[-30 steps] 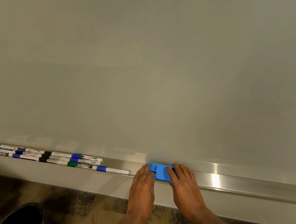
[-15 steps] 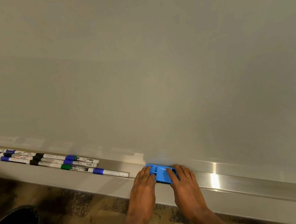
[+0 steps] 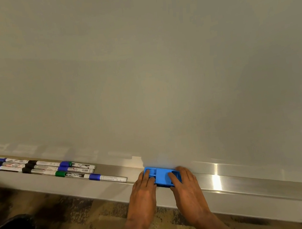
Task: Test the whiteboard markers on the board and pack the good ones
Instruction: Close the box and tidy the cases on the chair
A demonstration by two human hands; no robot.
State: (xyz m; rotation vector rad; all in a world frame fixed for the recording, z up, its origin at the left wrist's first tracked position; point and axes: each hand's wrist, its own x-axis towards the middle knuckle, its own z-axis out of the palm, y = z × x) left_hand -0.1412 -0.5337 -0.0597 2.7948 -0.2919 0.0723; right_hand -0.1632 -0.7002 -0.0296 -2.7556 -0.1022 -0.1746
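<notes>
Whiteboard markers (image 3: 57, 168) lay in the board's tray (image 3: 231, 177) left of the left hand (image 3: 143, 192) and right hand (image 3: 187, 186), whose nearly straight fingers rested on a blue plastic holder (image 3: 161, 176); testing seemed unstarted, so a marker needed picking up.

Markers (image 3: 73, 170), left of the blue eraser (image 3: 161, 176): printed labels on barrels, lettering too blurred to read. No other text.

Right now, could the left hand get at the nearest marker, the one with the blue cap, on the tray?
Probably yes. The left hand rests on the left end of the blue block, and the marker lies just left of it in the tray, with only bare tray between them.
</notes>
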